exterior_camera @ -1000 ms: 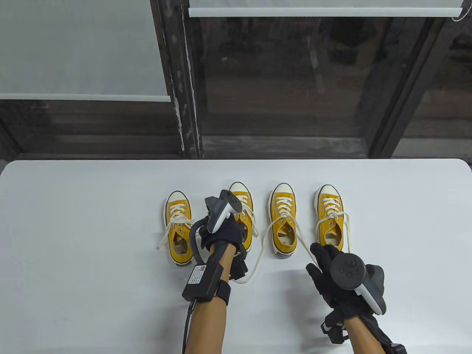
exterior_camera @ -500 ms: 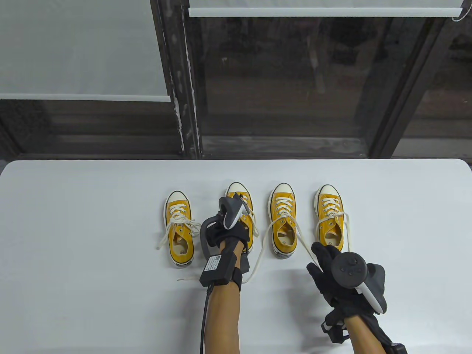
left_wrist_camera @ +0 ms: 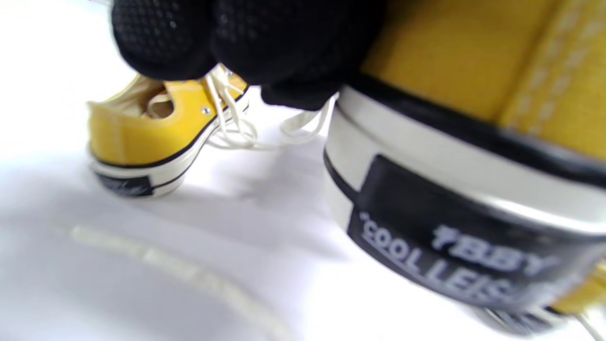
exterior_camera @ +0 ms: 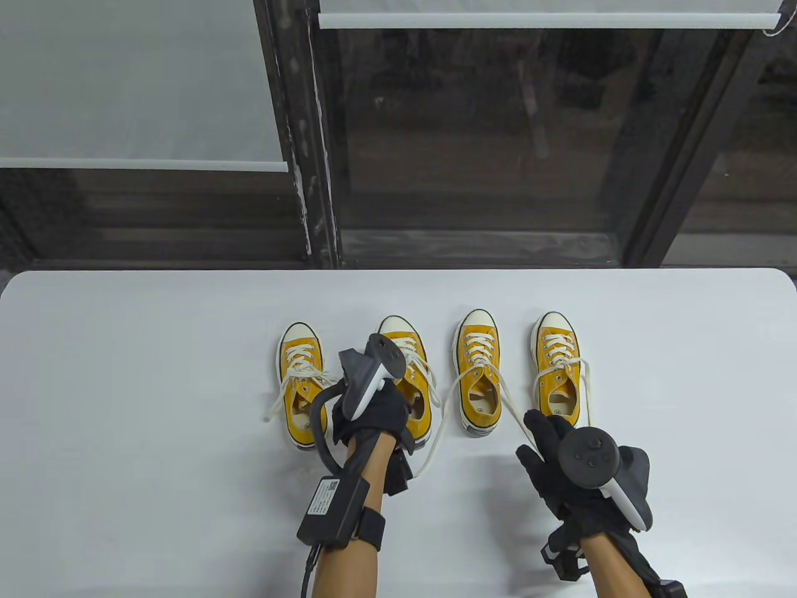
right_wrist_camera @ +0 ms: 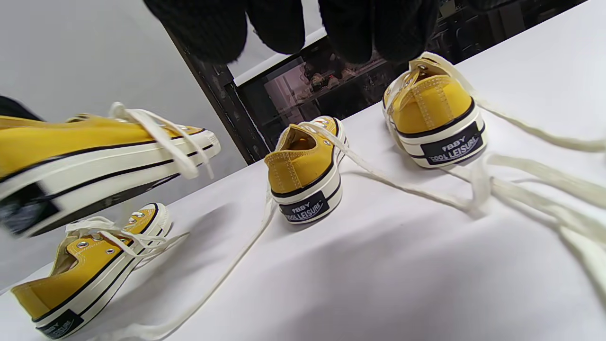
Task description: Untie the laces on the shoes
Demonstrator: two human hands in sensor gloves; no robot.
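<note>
- The left hand (exterior_camera: 368,418) sits over the heel end of the second sneaker (exterior_camera: 408,364) from the left; in the right wrist view that shoe is lifted clear of the counter (exterior_camera: 155,374), heel raised and sole showing, so the grip is clamped on it, though the fingers themselves are hidden under the tracker.
- In the left wrist view the gloved fingertips (left_wrist_camera: 293,52) curl at 12 o'clock above the shoe's heel patch, which reads "COOL LEISURE" in white on black.
- The right hand (exterior_camera: 554,458) lies flat on the counter at 5 o'clock of the third sneaker (exterior_camera: 478,374), fingers spread and straight, grip apart, holding nothing; a loose lace (exterior_camera: 514,414) of that shoe runs to just beside its fingertips.
- The far-right sneaker (exterior_camera: 558,367) stands at 12 o'clock of the right hand, its laces hanging loose down both sides.
- The far-left sneaker (exterior_camera: 301,386) stands at 9 o'clock of the left hand; its lace looks bunched across the tongue, and I cannot tell whether a knot remains.
- All four are low-top shoes of mustard-yellow canvas with cream rubber toe caps, cream sidewalls edged by a thin black stripe, metal eyelets and flat cream cotton laces.
- They stand in a row, toes toward 12 o'clock, on a smooth white counter.
</note>
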